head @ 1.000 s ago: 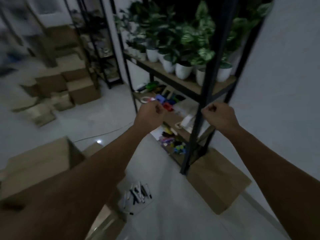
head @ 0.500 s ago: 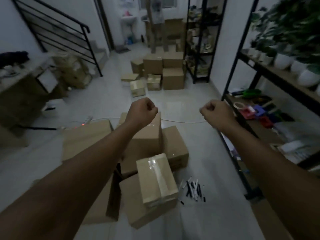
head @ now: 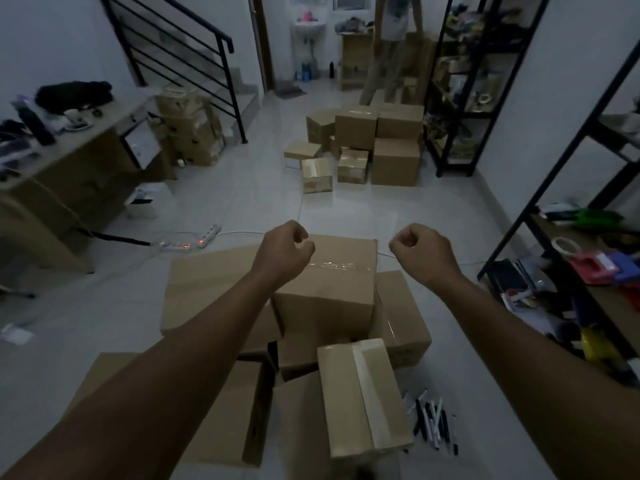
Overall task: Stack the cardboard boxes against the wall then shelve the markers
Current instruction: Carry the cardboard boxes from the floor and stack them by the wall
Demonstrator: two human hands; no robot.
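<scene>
Nearest, a taped small box [head: 363,400] lies tilted on the near edge of the heap of cardboard boxes [head: 322,303], and I judge it the likeliest to slide off if a lower one is pulled first. Just right of it the markers [head: 431,422] lie loose on the floor [head: 346,209], touching no box; a toppling carton or a careless step could scatter or crush them, so they are better left until the stacking is done. The heap leans several ways with gaps between cartons, so lifting from the middle risks a collapse.

Above the heap both arms reach forward. The left hand [head: 284,252] is curled into a fist and grips nothing; the right hand [head: 420,252] is likewise fisted and empty. Neither touches a box.

Farther on, a power strip [head: 188,241] and its white cable cross the floor behind the heap, a likely trip hazard for anyone carrying a carton that blocks the view down. At right stands the shelf [head: 568,268], cluttered with tape and coloured items, so room for the markers looks tight. Far off sits a second pile of boxes [head: 377,143].

Compared with half a second ago the view has barely changed, the fists hold the same pose, and nothing has been lifted; a second ago the camera faced the plant shelf
</scene>
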